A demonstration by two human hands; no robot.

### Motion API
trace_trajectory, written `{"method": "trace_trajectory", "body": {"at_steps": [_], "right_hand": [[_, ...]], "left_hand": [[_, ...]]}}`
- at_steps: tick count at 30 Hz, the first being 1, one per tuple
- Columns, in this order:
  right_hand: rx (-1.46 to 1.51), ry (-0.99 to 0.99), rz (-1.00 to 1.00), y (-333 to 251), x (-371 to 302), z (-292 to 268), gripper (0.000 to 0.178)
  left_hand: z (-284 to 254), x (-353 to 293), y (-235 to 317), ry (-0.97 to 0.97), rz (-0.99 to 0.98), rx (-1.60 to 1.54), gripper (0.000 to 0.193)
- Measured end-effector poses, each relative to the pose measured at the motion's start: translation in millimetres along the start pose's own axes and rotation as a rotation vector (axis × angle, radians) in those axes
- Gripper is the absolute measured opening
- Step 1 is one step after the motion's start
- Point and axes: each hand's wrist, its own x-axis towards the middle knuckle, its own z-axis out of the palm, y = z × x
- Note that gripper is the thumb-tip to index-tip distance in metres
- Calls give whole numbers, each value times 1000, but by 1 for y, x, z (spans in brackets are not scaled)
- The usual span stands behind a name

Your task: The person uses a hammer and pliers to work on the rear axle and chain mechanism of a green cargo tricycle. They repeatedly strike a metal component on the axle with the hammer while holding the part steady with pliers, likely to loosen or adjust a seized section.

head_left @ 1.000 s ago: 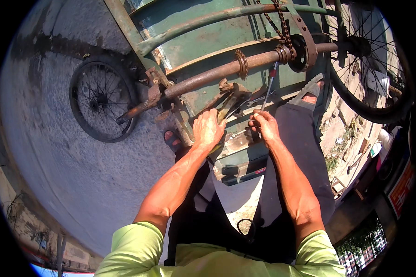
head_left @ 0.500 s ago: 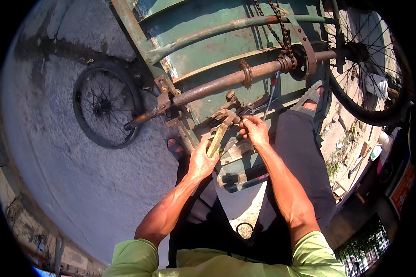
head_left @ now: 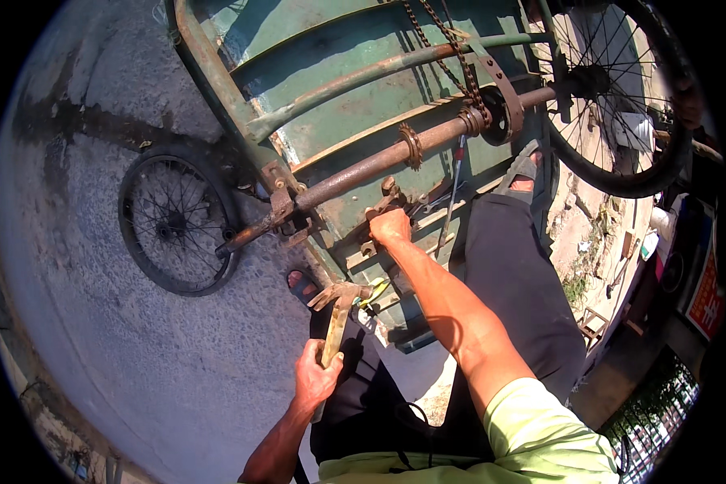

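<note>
My left hand [head_left: 318, 374] grips the pale handle of a claw hammer [head_left: 336, 323], its rusty head pointing up and away from me. My right hand [head_left: 390, 227] is closed over the rusty metal pieces lying on the green cart frame; whatever its fingers hold is hidden under them. Just past that hand lies a rusty metal piece [head_left: 390, 192]. Beyond it, a rusty axle [head_left: 351, 184] with a toothed sprocket [head_left: 410, 146] runs across the frame. Beside the hammer head is a yellow-green handled tool [head_left: 373, 292], partly covered.
A loose spoked wheel [head_left: 129, 230] lies on the concrete at left; another wheel [head_left: 633, 189] is mounted at the axle's right end. A chain [head_left: 460, 56] hangs over the axle. A long screwdriver-like tool [head_left: 456, 173] leans near my sandalled foot [head_left: 520, 177].
My left hand has drawn the hammer back toward me and left. My right hand has moved away from the hammer head, forward and left onto the metal pieces. The view has shifted slightly.
</note>
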Motion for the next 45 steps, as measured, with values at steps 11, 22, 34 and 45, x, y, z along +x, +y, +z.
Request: {"method": "trace_trajectory", "body": {"at_steps": [11, 22, 34, 45], "right_hand": [[698, -59, -306, 45, -27, -63, 21], [978, -448, -156, 33, -124, -204, 38], [738, -22, -384, -3, -36, -169, 53], [785, -44, -419, -2, -21, -159, 54]], "left_hand": [[-10, -20, -2, -121, 32, -18, 33], [-20, -3, 71, -363, -66, -52, 30], [-28, -18, 123, -255, 271, 34, 37], [-16, 14, 249, -166, 444, -76, 39]]}}
